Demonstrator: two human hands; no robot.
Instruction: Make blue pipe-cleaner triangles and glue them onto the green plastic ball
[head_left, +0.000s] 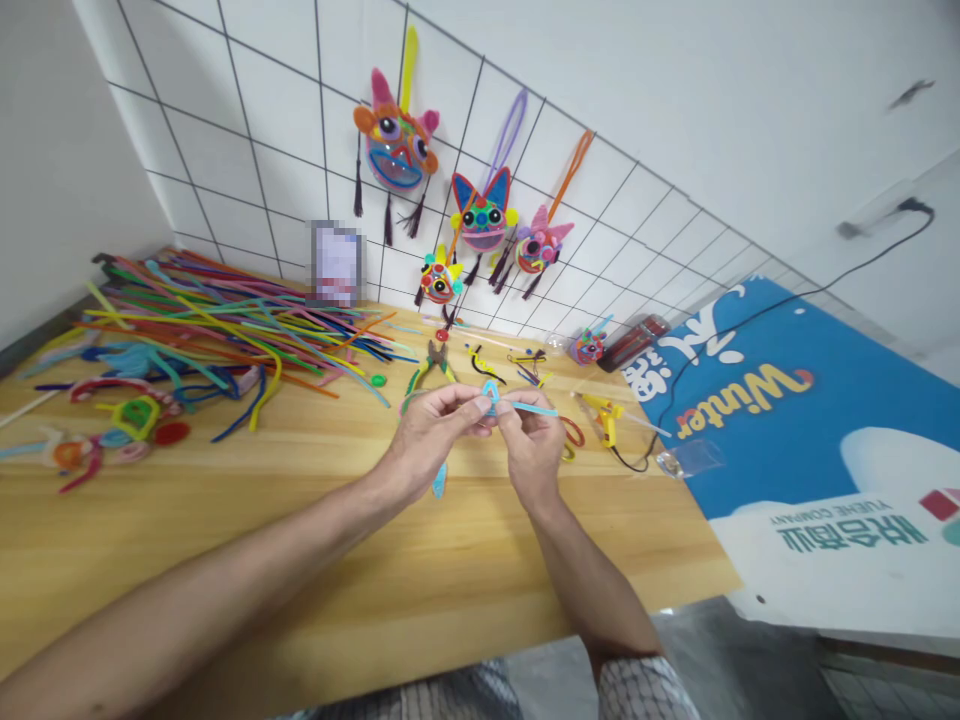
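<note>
One bent blue pipe cleaner, between left hand and right hand, both pinching it

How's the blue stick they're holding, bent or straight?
Bent: the blue stick loops into a triangle between the left hand and right hand.

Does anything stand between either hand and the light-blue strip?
Nothing visible does: the left hand and right hand both pinch the light-blue strip directly. The pliers lie beyond the left hand, not in between.
</note>
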